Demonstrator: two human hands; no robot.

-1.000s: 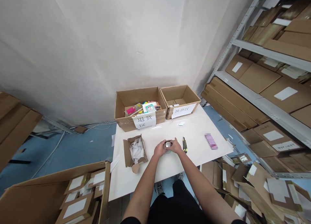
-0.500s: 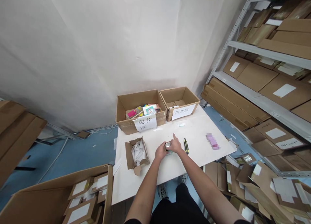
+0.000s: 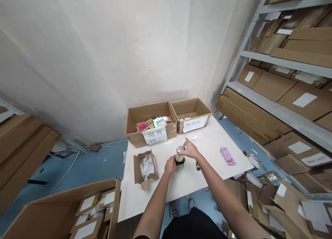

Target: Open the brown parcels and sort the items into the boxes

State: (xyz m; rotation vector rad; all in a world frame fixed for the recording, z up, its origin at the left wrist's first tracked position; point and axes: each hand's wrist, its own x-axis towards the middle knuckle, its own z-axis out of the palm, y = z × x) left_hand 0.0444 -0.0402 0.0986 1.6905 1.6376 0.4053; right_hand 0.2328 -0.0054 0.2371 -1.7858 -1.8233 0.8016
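My left hand (image 3: 170,165) is closed around a small greenish box (image 3: 180,167) with a dark open top, held low over the white table. A pale cylinder with a silvery round end, like a jar (image 3: 180,150), stands partway out of that box. My right hand (image 3: 190,150) grips the jar's upper part from the right, the index finger pointing up past it. Partly behind my right wrist lies a black and yellow utility knife (image 3: 198,165). To the left of my hands is an opened carton (image 3: 136,170) with crumpled white paper (image 3: 147,167) inside.
Two cardboard boxes with handwritten signs stand at the table's back; the left box (image 3: 135,139) holds several packaged goods, the right box (image 3: 178,126) a few small items. A blurred pink item (image 3: 227,156) lies on the right. Shelving (image 3: 285,61) and discarded cartons (image 3: 267,197) flank the table.
The jar has risen out of the small box, lifted by my right hand, while my left hand keeps hold of the box. The view has tilted slightly.
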